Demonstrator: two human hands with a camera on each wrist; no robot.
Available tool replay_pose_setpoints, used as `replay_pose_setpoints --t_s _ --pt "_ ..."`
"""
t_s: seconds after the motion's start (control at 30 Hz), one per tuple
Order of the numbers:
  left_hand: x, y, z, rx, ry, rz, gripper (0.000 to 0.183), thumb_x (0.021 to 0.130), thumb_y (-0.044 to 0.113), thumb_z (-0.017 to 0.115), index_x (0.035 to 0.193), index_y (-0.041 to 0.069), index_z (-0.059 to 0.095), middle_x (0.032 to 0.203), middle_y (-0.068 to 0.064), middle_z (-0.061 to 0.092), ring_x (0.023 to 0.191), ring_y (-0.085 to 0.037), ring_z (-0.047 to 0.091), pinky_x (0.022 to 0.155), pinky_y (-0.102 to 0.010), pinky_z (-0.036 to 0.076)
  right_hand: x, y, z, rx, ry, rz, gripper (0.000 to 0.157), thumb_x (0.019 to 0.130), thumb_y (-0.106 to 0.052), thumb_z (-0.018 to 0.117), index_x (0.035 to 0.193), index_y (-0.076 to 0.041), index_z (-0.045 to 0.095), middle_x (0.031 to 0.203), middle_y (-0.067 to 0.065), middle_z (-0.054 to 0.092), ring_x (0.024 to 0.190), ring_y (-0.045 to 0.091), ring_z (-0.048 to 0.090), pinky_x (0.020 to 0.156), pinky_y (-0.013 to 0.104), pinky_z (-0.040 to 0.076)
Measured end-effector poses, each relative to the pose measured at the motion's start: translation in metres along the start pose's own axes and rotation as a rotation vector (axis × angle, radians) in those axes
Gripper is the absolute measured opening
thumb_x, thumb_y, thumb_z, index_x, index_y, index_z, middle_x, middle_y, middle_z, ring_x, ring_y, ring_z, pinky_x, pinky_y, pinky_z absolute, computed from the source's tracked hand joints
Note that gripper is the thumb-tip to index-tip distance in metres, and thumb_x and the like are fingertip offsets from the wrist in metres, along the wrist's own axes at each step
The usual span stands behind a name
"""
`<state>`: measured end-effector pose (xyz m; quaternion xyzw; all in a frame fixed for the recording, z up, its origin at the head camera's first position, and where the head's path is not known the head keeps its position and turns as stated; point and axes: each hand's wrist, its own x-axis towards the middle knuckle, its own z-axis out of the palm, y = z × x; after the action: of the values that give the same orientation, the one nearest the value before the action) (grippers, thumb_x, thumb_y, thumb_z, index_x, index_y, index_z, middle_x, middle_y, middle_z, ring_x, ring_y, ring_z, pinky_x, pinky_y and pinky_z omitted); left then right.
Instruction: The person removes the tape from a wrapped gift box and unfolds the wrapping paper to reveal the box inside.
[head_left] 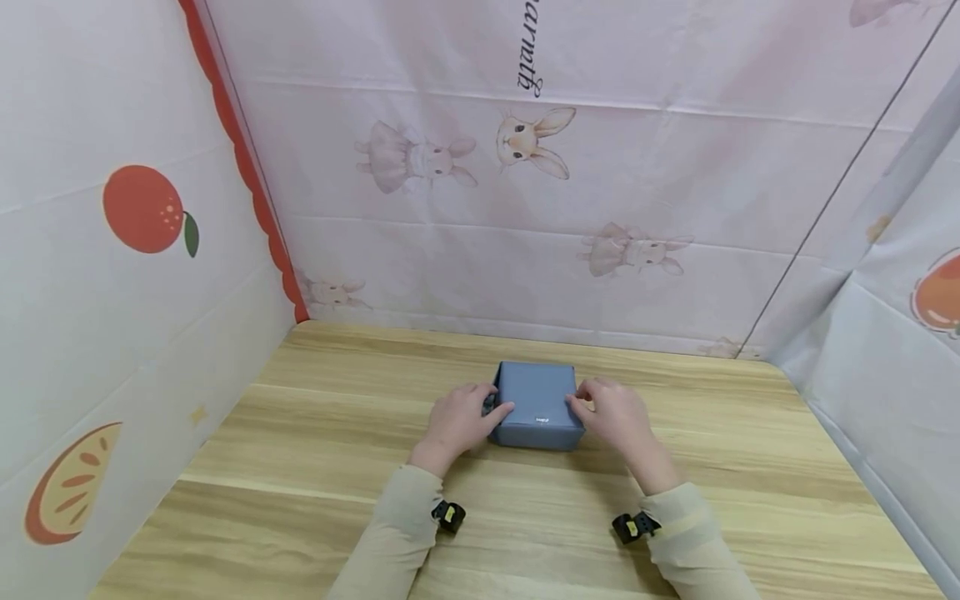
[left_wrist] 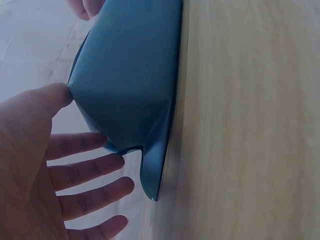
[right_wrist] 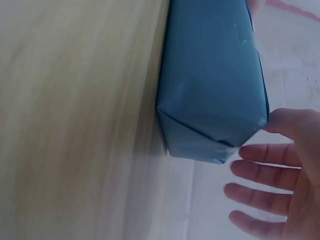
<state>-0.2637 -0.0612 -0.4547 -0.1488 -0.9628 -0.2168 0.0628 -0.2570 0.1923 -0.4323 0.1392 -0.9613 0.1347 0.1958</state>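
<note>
Blue wrapped box [head_left: 537, 396] lies between the left grip [head_left: 457, 418] and right grip [head_left: 618, 412], both spread, touching its ends

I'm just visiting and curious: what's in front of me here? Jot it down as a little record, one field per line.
Main thing: blue wrapped parcel
Resting on: wood-grain table
Parcel's left end: not folded flat; a loose flap sticks out
Parcel's right end: paper folded over
Left hand: touching the left end
Right hand: touching the right end
On each wrist: a small black device
Behind: pale cloth printed with rabbits
Parcel's contents: hidden
</note>
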Motion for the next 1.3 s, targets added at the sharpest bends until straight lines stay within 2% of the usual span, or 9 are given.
replay_pose_setpoints --t_s 0.3,0.73,0.9,1.13,1.3 --pt "-0.001 0.002 0.001 -0.029 0.000 -0.011 0.063 0.093 0.065 0.046 0.132 0.017 0.060 0.133 -0.007 0.063 0.121 -0.028 0.060 0.096 -0.047 0.051 0.008 -0.004 0.003 -0.053 -0.073 0.079 0.025 0.091 -0.034 0.067 0.082 -0.010 0.068 0.080 0.006 0.070 0.060 0.016 0.058 0.052 0.032 0.047" --pt "-0.004 0.005 -0.002 -0.024 -0.013 -0.017 0.061 0.094 0.064 0.047 0.133 0.019 0.060 0.133 -0.006 0.062 0.121 -0.026 0.060 0.095 -0.047 0.051 0.011 -0.006 0.003 -0.055 -0.096 0.124 0.023 0.093 -0.028 0.063 0.081 -0.008 0.066 0.069 0.002 0.061 0.056 0.014 0.049 0.049 0.027 0.037" --pt "-0.005 0.004 0.000 -0.027 -0.015 -0.026 0.062 0.094 0.065 0.046 0.133 0.019 0.060 0.134 -0.006 0.061 0.122 -0.027 0.059 0.096 -0.047 0.051 0.009 -0.007 0.003 -0.049 -0.082 0.105 0.023 0.094 -0.025 0.062 0.078 -0.009 0.064 0.066 0.001 0.057 0.054 0.013 0.046 0.048 0.026 0.034" --pt "-0.004 0.003 -0.001 -0.022 -0.016 -0.028 0.062 0.094 0.065 0.046 0.133 0.019 0.060 0.133 -0.006 0.062 0.121 -0.027 0.060 0.095 -0.047 0.051 0.009 -0.006 0.005 -0.065 -0.050 0.080 0.027 0.092 -0.033 0.065 0.079 -0.010 0.065 0.071 0.003 0.064 0.054 0.013 0.049 0.048 0.027 0.038" --pt "-0.004 0.005 -0.002 -0.023 -0.011 -0.021 0.061 0.094 0.064 0.047 0.132 0.018 0.060 0.133 -0.007 0.063 0.121 -0.027 0.060 0.095 -0.048 0.051 0.009 -0.004 0.010 -0.061 -0.025 0.084 0.026 0.092 -0.030 0.066 0.076 -0.010 0.062 0.067 0.002 0.060 0.052 0.013 0.047 0.046 0.026 0.035"
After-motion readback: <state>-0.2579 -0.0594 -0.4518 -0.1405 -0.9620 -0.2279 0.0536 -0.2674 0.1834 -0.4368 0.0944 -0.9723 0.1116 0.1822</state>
